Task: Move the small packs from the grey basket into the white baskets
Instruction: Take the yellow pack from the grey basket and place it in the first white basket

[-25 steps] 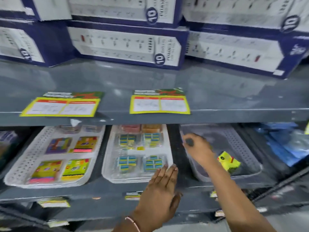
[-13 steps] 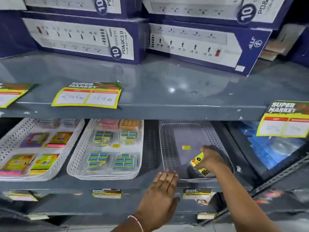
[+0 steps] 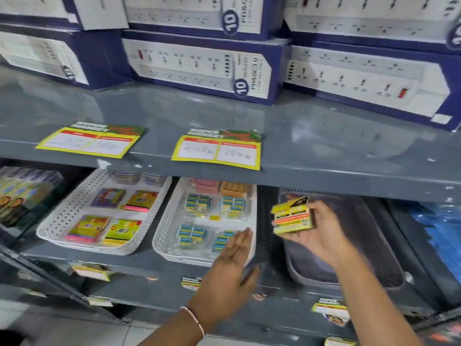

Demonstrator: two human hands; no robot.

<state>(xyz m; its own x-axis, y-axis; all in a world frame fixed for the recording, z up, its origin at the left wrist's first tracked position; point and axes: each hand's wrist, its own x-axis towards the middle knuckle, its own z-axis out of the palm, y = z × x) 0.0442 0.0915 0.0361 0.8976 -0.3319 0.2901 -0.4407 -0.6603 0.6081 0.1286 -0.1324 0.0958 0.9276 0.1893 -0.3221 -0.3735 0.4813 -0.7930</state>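
Note:
My right hand (image 3: 321, 236) holds a small yellow pack (image 3: 291, 217) lifted above the left rim of the grey basket (image 3: 349, 275), which sits at the right of the lower shelf. My left hand (image 3: 229, 265) lies flat, fingers together, over the front right corner of the middle white basket (image 3: 169, 236). That basket holds several blue-and-yellow packs. The left white basket (image 3: 64, 216) holds several colourful packs.
The upper grey shelf (image 3: 324, 156) overhangs the baskets and carries yellow price cards (image 3: 217, 151) and blue-and-white power-strip boxes (image 3: 199, 66). Blue plastic bags (image 3: 439, 233) lie to the right of the grey basket. Boxed goods (image 3: 22, 196) stand at the far left.
My right hand has lifted the yellow pack out of the grey basket and carried it left. My left hand has slid onto the middle white basket's corner. The view has swung left.

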